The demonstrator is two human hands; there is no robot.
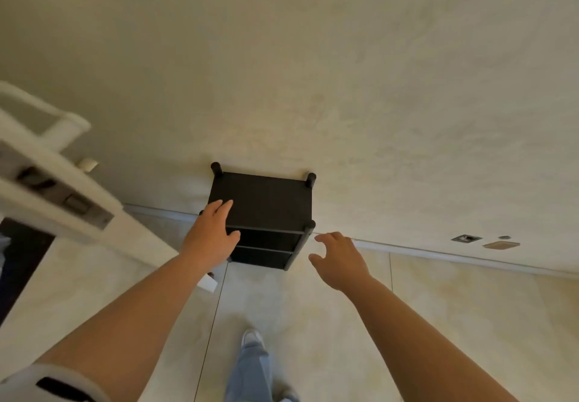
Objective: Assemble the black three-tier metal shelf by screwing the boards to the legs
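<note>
The black three-tier shelf (pixel 266 201) stands upright on the tiled floor against the beige wall, its leg tops poking above the top board. My left hand (pixel 211 234) lies over the shelf's front left corner with fingers straight, and hides that corner's leg. Whether it touches the board I cannot tell. My right hand (pixel 340 257) hovers just right of the front right leg (pixel 308 229), fingers loosely spread, holding nothing.
A white door (pixel 78 201) with a lock plate stands ajar at the left, its edge close to the shelf. A small white block (pixel 208 283) lies on the floor by the door. Wall outlets (pixel 466 238) sit low at the right. My leg and shoe (pixel 252 357) are below.
</note>
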